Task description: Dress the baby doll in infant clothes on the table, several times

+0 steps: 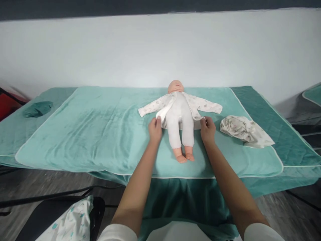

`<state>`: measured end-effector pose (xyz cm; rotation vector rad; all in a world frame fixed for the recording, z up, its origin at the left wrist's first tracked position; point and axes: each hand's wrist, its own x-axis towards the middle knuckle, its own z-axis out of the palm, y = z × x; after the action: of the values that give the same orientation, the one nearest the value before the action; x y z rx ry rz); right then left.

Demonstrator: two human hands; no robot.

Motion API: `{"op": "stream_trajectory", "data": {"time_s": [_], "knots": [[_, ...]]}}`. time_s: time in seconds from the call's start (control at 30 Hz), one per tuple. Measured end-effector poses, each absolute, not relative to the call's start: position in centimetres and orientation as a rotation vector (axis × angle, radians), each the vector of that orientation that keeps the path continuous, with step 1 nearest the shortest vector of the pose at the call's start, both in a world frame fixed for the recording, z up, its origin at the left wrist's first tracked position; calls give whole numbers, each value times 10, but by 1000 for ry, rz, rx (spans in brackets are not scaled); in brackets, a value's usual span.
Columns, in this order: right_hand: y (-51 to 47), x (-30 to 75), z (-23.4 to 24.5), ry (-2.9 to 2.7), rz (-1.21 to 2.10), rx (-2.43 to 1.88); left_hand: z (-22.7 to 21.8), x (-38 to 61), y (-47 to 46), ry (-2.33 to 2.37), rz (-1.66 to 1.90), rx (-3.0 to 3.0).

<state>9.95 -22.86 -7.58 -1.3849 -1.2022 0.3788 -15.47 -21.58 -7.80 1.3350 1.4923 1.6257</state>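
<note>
Massage bed [253, 107]: dark green, against a white wall [150, 50], with a face hole [38, 109] near its left end.
Left grip [155, 130]: pinching one front bottom corner of the baby jacket [193, 103], pulled out to the side.
Right grip [208, 130]: pinching the other front bottom corner, pulled out the other way.
Baby jacket: white with little pictures, wide open in front, sleeves spread out to both sides; its back hem shows under the legs.
Baby doll [179, 112]: on its back in the jacket, between the two grips, head by the wall, bare feet toward the person, body white.
Light green sheet [110, 127]: flat on the bed, under the doll.
Crumpled cloth [247, 131]: white with a print, right of the right grip, not touching it.
Black chair [42, 214]: down at the left, with a spotted cloth [75, 219] on it.
Floor [37, 180]: gray.
</note>
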Motion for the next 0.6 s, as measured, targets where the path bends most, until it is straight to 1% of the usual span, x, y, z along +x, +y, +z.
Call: {"op": "stream_trajectory", "data": {"time_s": [0.17,0.3,0.43,0.53,0.6], "knots": [[-226,104,-78,-899,697,-1225,-86,-165,-208,1409,1777,1001],[-223,105,-79,-834,840,-1159,-89,-167,-208,1392,1773,972],[-224,102,-78,-966,762,-1186,-89,-162,-207,1485,1745,1076],[-224,102,-79,-1092,635,-1217,-91,-160,-205,1629,1819,1083],[-223,104,-80,-1099,641,-1281,-93,-160,-204,1712,1888,1172]]}}
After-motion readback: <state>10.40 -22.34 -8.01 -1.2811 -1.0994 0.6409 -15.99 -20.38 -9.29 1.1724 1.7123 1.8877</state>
